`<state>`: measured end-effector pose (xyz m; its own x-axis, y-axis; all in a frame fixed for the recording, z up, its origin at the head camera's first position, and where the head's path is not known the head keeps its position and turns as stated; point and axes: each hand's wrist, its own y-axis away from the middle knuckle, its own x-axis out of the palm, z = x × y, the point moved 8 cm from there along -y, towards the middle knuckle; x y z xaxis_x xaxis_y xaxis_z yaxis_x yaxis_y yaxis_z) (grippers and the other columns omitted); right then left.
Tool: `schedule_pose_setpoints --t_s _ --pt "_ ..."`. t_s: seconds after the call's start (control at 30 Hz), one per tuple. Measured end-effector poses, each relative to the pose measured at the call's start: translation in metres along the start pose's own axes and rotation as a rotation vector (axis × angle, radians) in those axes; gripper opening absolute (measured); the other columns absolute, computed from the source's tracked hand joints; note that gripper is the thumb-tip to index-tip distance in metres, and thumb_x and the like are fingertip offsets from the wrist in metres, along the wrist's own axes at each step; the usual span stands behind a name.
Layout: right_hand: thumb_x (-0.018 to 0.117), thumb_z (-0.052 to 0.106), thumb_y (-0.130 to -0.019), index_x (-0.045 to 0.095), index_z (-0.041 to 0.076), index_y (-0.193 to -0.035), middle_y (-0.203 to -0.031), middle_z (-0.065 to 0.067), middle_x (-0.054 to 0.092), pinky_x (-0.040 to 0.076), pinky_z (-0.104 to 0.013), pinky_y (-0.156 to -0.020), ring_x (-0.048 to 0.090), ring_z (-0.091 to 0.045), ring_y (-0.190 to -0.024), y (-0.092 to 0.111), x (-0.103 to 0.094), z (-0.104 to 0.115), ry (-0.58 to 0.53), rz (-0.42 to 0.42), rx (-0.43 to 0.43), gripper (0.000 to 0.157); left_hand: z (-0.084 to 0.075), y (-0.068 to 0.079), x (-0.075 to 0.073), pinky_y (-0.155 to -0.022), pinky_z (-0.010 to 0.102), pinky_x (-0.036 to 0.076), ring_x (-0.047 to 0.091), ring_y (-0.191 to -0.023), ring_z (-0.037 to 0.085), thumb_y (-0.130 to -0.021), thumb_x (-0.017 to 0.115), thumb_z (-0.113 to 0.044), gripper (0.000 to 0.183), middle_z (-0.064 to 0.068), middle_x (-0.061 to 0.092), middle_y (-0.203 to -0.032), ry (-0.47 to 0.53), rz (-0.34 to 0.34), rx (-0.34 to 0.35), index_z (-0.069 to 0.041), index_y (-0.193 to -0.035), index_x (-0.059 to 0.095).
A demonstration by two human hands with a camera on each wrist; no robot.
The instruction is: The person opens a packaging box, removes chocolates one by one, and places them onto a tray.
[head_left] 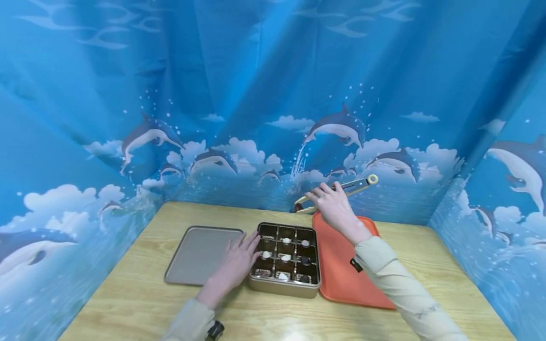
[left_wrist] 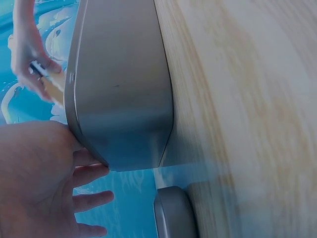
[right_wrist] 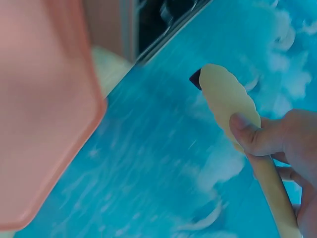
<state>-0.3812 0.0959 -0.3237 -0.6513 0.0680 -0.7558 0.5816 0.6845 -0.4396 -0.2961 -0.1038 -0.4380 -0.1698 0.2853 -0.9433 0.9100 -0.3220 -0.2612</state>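
Note:
My right hand grips a pair of tongs with pale, scalloped tips, raised above the far edge of the table. Pinched at those tips is a small dark brown piece, which looks like a chocolate. Below and to the left stands a metal tin divided into square compartments; several hold small white, pinkish or dark sweets. Against the tin's left rim lies my left hand, fingers spread and extended. In the left wrist view, its fingertips are right at the tin's corner.
Left of the tin, a flat grey metal lid lies on the wooden table. An orange-red tray sits close along the tin's right side, under my right forearm. A blue dolphin-printed curtain hangs behind the table and at both sides.

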Motion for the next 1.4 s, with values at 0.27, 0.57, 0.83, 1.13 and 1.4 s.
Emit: schedule_pose_setpoints --t_s 0.27,0.57,0.83,1.13,1.4 --pt "0.077 0.010 -0.090 0.076 0.017 -0.117 -0.105 -0.006 0.073 0.042 -0.049 -0.081 0.059 -0.029 -0.103 0.024 0.039 -0.040 -0.003 0.155 0.122 0.029 -0.001 0.000 -0.001 -0.115 0.069 0.030 0.039 -0.143 0.044 -0.106 0.052 -0.029 0.051 0.014 0.040 -0.159 -0.011 -0.015 0.009 -0.003 -0.149 0.047" --pt "0.070 0.006 -0.093 0.080 0.018 -0.105 -0.091 -0.004 0.072 0.044 -0.051 -0.086 0.059 -0.028 -0.095 0.048 0.070 -0.044 -0.010 0.335 0.171 0.020 -0.003 0.001 0.001 -0.115 0.069 0.029 0.038 -0.143 0.044 -0.106 0.051 -0.030 0.051 0.014 0.039 -0.159 -0.005 -0.006 0.010 -0.003 -0.149 0.046" --pt "0.081 0.014 -0.085 0.079 0.017 -0.112 -0.101 -0.006 0.074 0.044 -0.053 -0.088 0.059 -0.029 -0.102 0.056 0.080 -0.048 -0.063 0.424 0.186 0.027 -0.003 0.001 0.002 -0.115 0.068 0.029 0.038 -0.144 0.043 -0.107 0.050 -0.031 0.052 0.013 0.038 -0.160 -0.014 0.001 0.006 -0.003 -0.150 0.045" --pt "0.089 0.018 -0.078 0.068 0.012 -0.131 -0.119 -0.010 0.070 0.044 -0.063 -0.097 0.056 -0.033 -0.111 0.053 0.054 -0.049 -0.096 0.228 0.182 0.057 -0.001 -0.001 0.002 -0.116 0.068 0.028 0.037 -0.144 0.044 -0.107 0.050 -0.029 0.052 0.014 0.037 -0.160 0.000 0.004 0.002 -0.002 -0.151 0.044" --pt "0.092 0.024 -0.074 0.064 0.013 -0.137 -0.123 -0.009 0.068 0.047 -0.059 -0.092 0.057 -0.031 -0.112 0.041 0.026 -0.026 -0.086 0.099 0.095 0.069 -0.001 0.000 0.001 -0.116 0.068 0.029 0.036 -0.144 0.044 -0.107 0.050 -0.030 0.052 0.015 0.037 -0.160 -0.010 -0.005 0.012 -0.001 -0.150 0.045"
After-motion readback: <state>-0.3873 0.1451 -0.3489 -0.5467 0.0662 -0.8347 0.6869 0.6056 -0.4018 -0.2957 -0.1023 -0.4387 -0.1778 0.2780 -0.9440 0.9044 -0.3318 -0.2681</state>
